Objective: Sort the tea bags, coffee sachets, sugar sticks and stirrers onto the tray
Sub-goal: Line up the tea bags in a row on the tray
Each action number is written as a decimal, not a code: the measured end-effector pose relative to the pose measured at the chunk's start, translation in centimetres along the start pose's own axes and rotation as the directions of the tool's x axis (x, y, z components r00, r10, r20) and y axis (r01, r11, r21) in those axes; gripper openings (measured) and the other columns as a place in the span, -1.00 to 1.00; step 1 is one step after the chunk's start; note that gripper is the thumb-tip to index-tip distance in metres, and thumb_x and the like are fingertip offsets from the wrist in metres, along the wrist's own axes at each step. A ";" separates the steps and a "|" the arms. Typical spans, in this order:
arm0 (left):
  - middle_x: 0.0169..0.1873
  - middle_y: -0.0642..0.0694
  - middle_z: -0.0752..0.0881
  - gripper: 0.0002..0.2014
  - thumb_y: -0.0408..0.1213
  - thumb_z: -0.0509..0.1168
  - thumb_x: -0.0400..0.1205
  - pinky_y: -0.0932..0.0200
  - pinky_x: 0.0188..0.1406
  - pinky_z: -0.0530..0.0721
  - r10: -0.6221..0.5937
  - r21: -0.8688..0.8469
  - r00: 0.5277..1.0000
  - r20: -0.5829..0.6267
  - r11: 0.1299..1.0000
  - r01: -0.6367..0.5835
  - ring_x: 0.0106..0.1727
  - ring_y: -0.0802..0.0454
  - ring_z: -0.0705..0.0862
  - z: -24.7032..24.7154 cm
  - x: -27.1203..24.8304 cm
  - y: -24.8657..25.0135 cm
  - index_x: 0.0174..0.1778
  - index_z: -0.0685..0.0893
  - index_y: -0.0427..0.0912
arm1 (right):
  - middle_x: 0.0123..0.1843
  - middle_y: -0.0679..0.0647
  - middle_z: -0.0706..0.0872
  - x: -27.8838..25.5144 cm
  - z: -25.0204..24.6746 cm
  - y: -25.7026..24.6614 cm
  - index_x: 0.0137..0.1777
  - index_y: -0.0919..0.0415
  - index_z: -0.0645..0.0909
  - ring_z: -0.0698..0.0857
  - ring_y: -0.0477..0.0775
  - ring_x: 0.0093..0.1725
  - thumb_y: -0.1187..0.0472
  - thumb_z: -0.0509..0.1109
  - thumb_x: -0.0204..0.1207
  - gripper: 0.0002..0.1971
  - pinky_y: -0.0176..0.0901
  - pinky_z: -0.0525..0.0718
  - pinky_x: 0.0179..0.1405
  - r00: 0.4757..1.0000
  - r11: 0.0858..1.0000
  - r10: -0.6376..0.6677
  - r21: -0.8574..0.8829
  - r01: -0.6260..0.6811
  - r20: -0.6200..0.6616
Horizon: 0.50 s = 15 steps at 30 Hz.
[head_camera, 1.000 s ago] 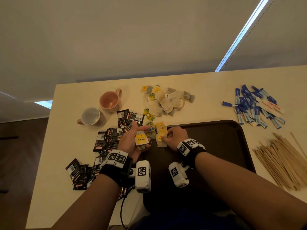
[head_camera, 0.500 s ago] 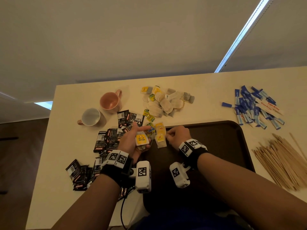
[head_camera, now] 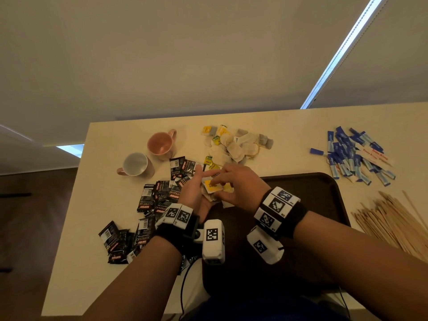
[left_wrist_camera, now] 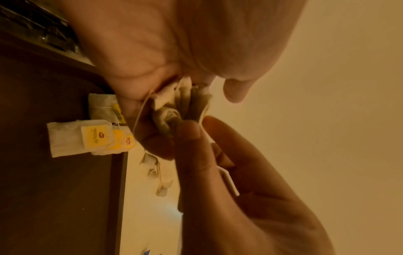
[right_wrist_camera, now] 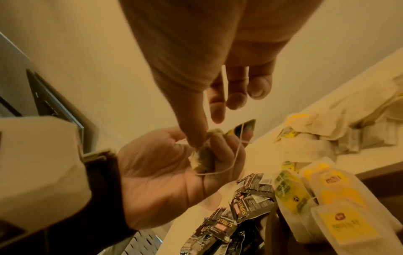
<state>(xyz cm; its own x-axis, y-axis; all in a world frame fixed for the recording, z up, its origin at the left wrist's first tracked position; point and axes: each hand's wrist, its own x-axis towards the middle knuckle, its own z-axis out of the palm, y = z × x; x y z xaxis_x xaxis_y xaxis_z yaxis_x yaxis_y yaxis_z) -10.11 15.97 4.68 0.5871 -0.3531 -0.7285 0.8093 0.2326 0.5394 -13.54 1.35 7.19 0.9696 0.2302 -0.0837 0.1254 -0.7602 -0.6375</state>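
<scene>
My left hand (head_camera: 201,184) is held palm-up over the tray's far left corner and grips a small bunch of tea bags (head_camera: 211,185) with yellow tags. My right hand (head_camera: 220,181) reaches across and pinches one tea bag (right_wrist_camera: 201,155) of that bunch between thumb and fingers; its string loops loose. Two or three tea bags (left_wrist_camera: 76,136) lie flat on the dark brown tray (head_camera: 305,193) at that corner, mostly hidden under my right hand in the head view. On the table lie a tea bag pile (head_camera: 236,147), black coffee sachets (head_camera: 162,195), blue sugar sticks (head_camera: 352,156) and wooden stirrers (head_camera: 391,223).
A pink mug (head_camera: 161,143) and a white mug (head_camera: 135,164) stand at the far left of the cream table (head_camera: 99,205). Sachets spread from the mugs to the table's near left edge. The tray's right part is bare.
My right hand has left the tea bags it laid on the tray's corner and moved left onto the bunch in my left hand. The left hand has stayed put.
</scene>
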 end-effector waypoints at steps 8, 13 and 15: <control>-0.11 -0.27 0.78 -0.33 0.22 -0.08 0.76 0.08 -0.26 0.72 0.014 0.057 0.999 0.029 0.998 -0.016 -0.21 -0.06 0.74 -0.7 -0.7 -0.7 0.18 0.73 -0.29 | -0.27 -0.07 0.63 -0.7 -0.4 -0.9 0.13 0.01 0.81 0.49 -0.24 -0.31 0.22 0.48 0.54 -0.79 -0.45 0.39 -0.29 0.981 0.987 -0.025 0.153 0.055 -0.191; -0.18 -0.23 0.70 -0.34 0.23 -0.10 0.76 0.17 -0.43 0.68 0.020 0.064 1.000 0.007 0.998 -0.021 -0.31 0.00 0.66 -0.8 -0.5 -0.8 0.22 0.70 -0.24 | -0.30 0.09 0.81 -1.2 -2.0 -1.1 0.05 0.31 0.76 0.77 -0.05 -0.36 0.33 0.39 0.61 -0.87 -0.29 0.70 -0.35 0.959 0.804 0.242 0.583 -0.116 -0.144; -0.19 -0.23 0.71 -0.34 0.22 -0.08 0.76 0.16 -0.41 0.67 0.032 0.077 0.999 -0.014 0.997 -0.031 -0.30 -0.01 0.65 -0.8 -0.4 -0.8 0.26 0.69 -0.25 | -0.24 0.20 0.83 -1.5 -2.8 -1.1 0.01 0.37 0.75 0.83 0.14 -0.27 0.29 0.39 0.62 -0.85 -0.08 0.80 -0.29 0.952 0.736 0.274 0.667 -0.118 -0.133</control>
<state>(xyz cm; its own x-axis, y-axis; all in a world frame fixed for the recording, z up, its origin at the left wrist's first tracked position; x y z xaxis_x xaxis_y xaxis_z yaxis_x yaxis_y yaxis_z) -10.95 16.69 4.21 0.6128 -0.3325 -0.7169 0.7869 0.1732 0.5923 -14.50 0.14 10.13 0.9858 -0.0703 -0.1523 -0.1628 -0.1815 -0.9698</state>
